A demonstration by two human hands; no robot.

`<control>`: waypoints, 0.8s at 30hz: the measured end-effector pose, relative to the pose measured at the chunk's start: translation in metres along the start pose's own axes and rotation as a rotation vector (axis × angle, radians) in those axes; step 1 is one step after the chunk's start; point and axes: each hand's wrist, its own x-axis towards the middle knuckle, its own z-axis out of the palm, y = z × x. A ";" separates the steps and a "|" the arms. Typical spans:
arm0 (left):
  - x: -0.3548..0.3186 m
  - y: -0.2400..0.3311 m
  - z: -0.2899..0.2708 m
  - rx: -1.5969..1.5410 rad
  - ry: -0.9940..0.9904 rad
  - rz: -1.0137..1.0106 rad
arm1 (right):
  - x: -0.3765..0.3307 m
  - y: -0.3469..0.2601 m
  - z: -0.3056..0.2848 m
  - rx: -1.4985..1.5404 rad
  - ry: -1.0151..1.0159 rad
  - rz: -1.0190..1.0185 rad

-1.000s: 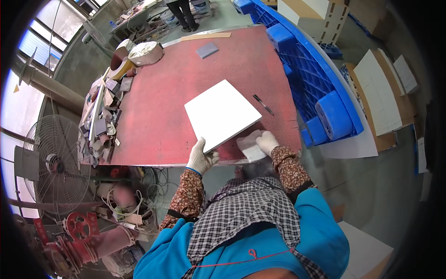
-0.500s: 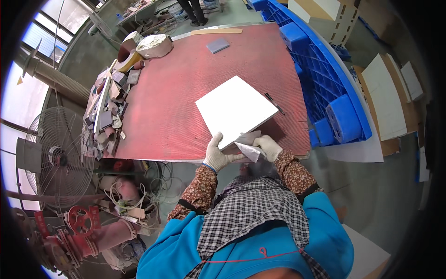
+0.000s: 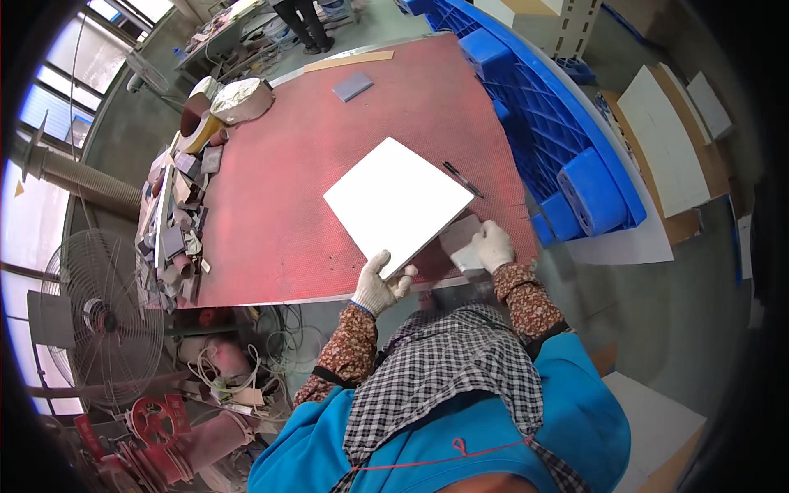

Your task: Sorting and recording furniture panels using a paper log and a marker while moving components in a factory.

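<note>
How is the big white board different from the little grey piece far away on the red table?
The white board is large and held at its near corner by the gloved left hand; the grey piece is small, darker and untouched at the far end. Both are flat, square-cornered and lie on the red table.

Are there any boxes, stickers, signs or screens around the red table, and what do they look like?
Cardboard boxes: past the table's far right corner, behind the blue pallet; pale tan, blocky, holes along one edge.
Flat cardboard sheets: on the floor at right; brown, under white boards.
No labels, signs or screens show.
</note>
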 end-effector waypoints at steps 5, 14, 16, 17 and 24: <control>-0.002 -0.004 0.002 -0.016 -0.003 0.051 | 0.033 0.052 0.000 0.200 0.015 -0.211; 0.004 -0.010 0.023 -0.212 -0.271 -0.023 | -0.021 0.017 0.015 1.329 -1.017 0.042; 0.000 -0.010 0.028 -0.198 -0.295 -0.021 | -0.034 -0.024 -0.001 0.830 -0.831 0.082; 0.004 -0.012 0.018 -0.184 -0.236 -0.009 | -0.028 -0.025 0.007 0.411 -0.724 -0.024; 0.012 -0.018 0.005 -0.113 -0.054 0.095 | -0.023 0.008 0.047 1.111 -0.850 0.167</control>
